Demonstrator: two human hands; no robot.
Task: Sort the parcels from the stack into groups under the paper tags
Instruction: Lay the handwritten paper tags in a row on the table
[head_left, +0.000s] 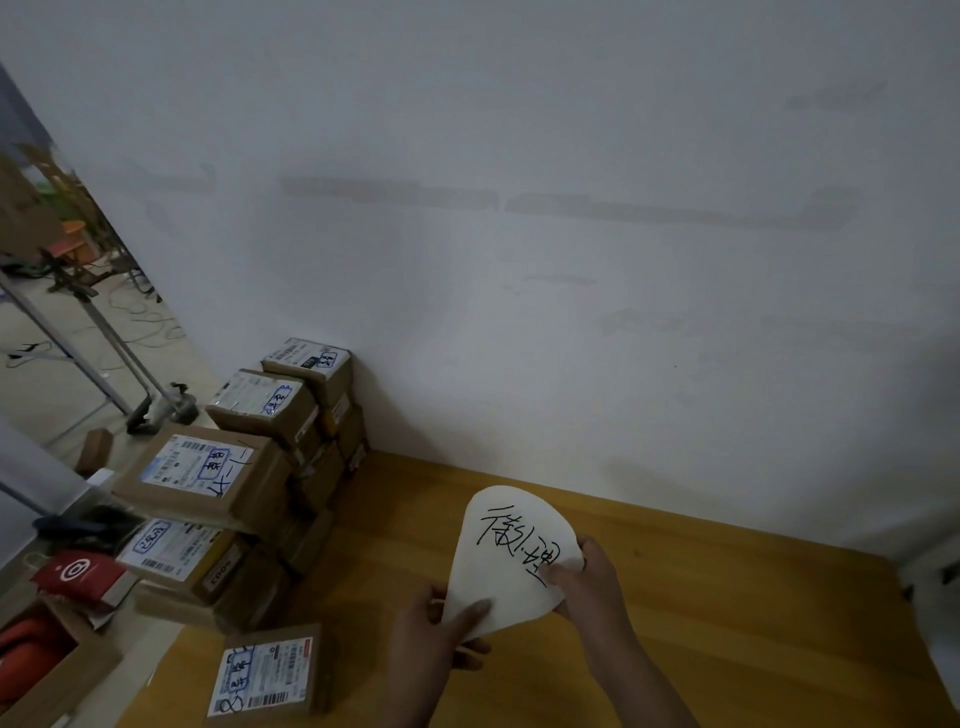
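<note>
A white paper tag (511, 558) with handwritten black characters is held up over the wooden table (727, 623), curved like a cone. My left hand (441, 629) grips its lower left edge, thumb on top. My right hand (584, 577) pinches its right edge. A stack of brown cardboard parcels (260, 467) with white shipping labels stands at the table's left end against the wall. One flat parcel (267, 675) lies alone on the table in front of the stack, left of my left hand.
A white wall (519, 208) rises right behind the table. Left of the table are a red bag (78, 574), an open carton (47, 670) with something orange inside, metal stand legs (130, 374) and cables on the floor.
</note>
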